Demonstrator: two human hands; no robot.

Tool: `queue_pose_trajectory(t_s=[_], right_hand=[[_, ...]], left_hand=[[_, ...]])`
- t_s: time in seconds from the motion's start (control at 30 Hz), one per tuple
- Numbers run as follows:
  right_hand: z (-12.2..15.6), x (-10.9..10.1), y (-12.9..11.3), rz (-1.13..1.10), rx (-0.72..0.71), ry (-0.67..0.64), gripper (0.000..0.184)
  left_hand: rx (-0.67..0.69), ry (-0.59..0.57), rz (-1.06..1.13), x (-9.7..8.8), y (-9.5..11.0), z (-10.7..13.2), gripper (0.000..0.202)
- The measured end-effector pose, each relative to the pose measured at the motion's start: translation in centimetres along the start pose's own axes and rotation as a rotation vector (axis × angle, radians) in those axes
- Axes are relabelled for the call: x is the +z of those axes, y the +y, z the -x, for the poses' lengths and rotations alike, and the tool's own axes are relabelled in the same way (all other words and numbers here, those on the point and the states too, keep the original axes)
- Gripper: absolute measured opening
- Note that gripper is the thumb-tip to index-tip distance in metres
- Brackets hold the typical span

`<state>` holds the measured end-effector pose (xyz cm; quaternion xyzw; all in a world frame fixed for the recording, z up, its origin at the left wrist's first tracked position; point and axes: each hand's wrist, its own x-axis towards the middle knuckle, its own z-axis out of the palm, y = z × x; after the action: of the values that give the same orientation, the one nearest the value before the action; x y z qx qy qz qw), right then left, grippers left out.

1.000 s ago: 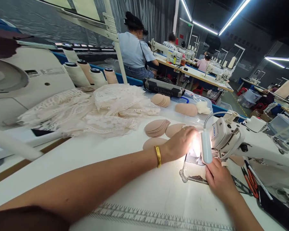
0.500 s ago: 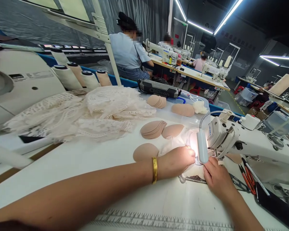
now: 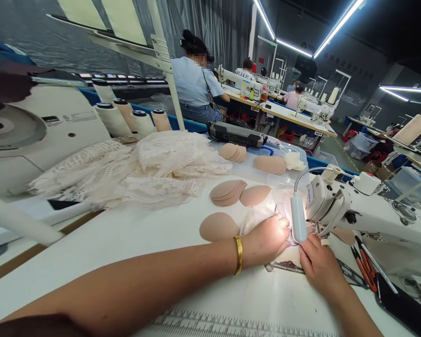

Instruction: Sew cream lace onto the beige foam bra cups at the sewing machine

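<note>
My left hand (image 3: pixel 266 238), with a gold bangle (image 3: pixel 238 255) on the wrist, lies curled on a pale lace piece (image 3: pixel 257 216) under the lamp (image 3: pixel 297 216) of the white sewing machine (image 3: pixel 358 213). My right hand (image 3: pixel 319 267) presses the same fabric just right of the needle area, its fingers bent down. Glare hides the fingertips and the needle. A beige foam cup (image 3: pixel 218 226) lies just left of my left hand.
More beige cups are stacked (image 3: pixel 228 191) and lie singly (image 3: pixel 254 195) behind my hands, others sit in a clear tray (image 3: pixel 270 164). A heap of cream lace (image 3: pixel 133 166) covers the left. Red-handled scissors (image 3: pixel 364 267) lie at right. People sit at machines behind.
My left hand has drawn back from the cups towards me, pulling the lace piece under the lamp. My right hand stayed beside the needle area.
</note>
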<state>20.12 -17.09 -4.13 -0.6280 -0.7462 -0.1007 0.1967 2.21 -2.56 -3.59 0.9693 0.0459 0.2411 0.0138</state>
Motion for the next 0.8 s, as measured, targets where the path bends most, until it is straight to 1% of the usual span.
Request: queue_pose_trajectory(t_s=[0.07,0.13,0.23,0.3,0.37,0.4,0.47,0.53,0.57,0.6,0.67,0.7,0.73,0.8], right_hand=[[0.1,0.3,0.1,0.0,-0.013,0.012,0.024],[0.1,0.6,0.3,0.001,-0.026,0.033,0.025],[0.0,0.9,0.4,-0.005,-0.042,0.062,0.027],[0.0,0.9,0.2,-0.004,-0.046,0.085,0.027],[-0.2,0.8,-0.2,0.0,-0.056,0.118,0.027],[-0.3,0.7,-0.5,-0.003,-0.066,0.136,0.028],[-0.6,0.5,-1.3,-0.023,-0.094,0.165,0.027],[-1.0,0.2,-2.3,-0.03,-0.13,0.183,0.034],[-1.1,0.1,-2.9,-0.023,-0.163,0.192,0.039],[-1.2,0.0,-3.6,-0.014,-0.203,0.204,0.042],[-1.2,-0.1,-5.1,-0.027,-0.285,0.222,0.038],[-1.1,0.0,-6.0,-0.07,-0.319,0.205,0.036],[-1.0,0.2,-6.9,-0.133,-0.35,0.169,0.035],[-0.9,0.9,-8.9,-0.27,-0.41,0.069,0.033]], left_hand=[[-0.03,-0.005,-0.034,0.1,0.0,0.1,0.019],[-0.058,-0.014,-0.09,0.6,0.0,0.2,0.019],[-0.075,-0.062,-0.175,1.8,-0.3,-0.2,0.011],[-0.066,-0.101,-0.201,2.2,-0.6,-0.7,0.005],[-0.045,-0.137,-0.213,1.6,-0.7,-1.0,0.012],[-0.037,-0.155,-0.219,0.9,-0.5,-1.0,0.016],[-0.042,-0.183,-0.226,-1.4,0.3,-0.4,0.021],[-0.076,-0.217,-0.192,-4.6,1.9,1.0,0.022],[-0.104,-0.256,-0.127,-6.4,2.9,1.9,0.022],[-0.114,-0.28,-0.046,-8.4,3.8,2.9,0.02],[-0.117,-0.304,0.126,-12.1,5.3,5.3,0.015],[-0.169,-0.315,0.24,-13.9,5.7,6.6,0.015],[-0.212,-0.34,0.371,-15.4,5.8,8.1,0.015],[-0.248,-0.453,0.651,-17.9,5.5,11.3,0.014]])
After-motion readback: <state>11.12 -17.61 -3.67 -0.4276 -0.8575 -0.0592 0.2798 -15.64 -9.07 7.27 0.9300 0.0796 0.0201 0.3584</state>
